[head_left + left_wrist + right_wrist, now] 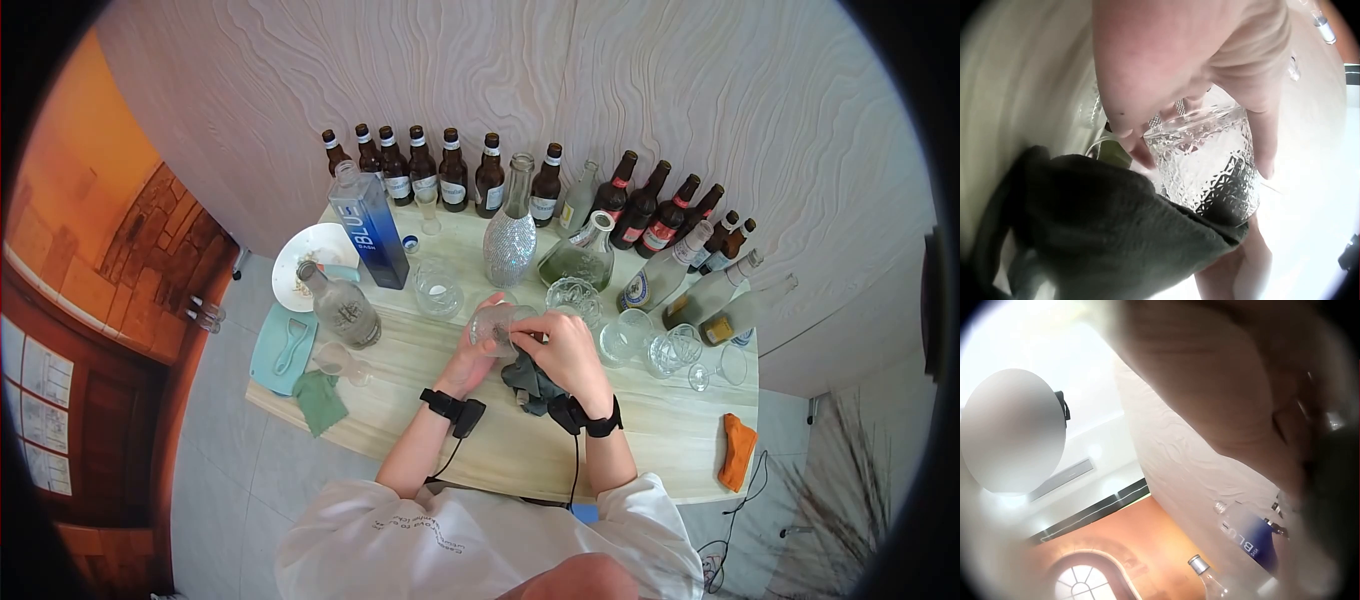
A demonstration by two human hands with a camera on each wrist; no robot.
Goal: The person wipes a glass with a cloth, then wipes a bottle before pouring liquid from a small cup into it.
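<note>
Tumbler: patterned clear glass [494, 331] is tilting above the table [640, 468], near its front edge, between both hands.
Left hand [470, 365]: is gripping the glass, thumb and fingers curving round opposite sides.
Right hand [568, 350]: is bending its fingers at the glass and pinching dark cloth [530, 388]; exact fingertip contact, cannot tell.
Cloth: is bunching below the right hand; in the left wrist view it is pressing against one end of the glass.
Blue bottle [375, 230]: is standing left of the hands, beside a white plate [290, 245] holding scraps.
Grey-clear bottle [345, 312]: is standing in front of it.
Teal board [270, 350]: is lying at the left edge, a peeler [291, 345] resting on top, green cloth [320, 402] draping nearby.
Glitter bottle [511, 245]: is standing beyond the hands, a green-tinted flask [585, 258] sitting to its right.
Brown bottles [421, 165]: are lining the far side.
Orange cloth [738, 452]: is lying at the right edge.
</note>
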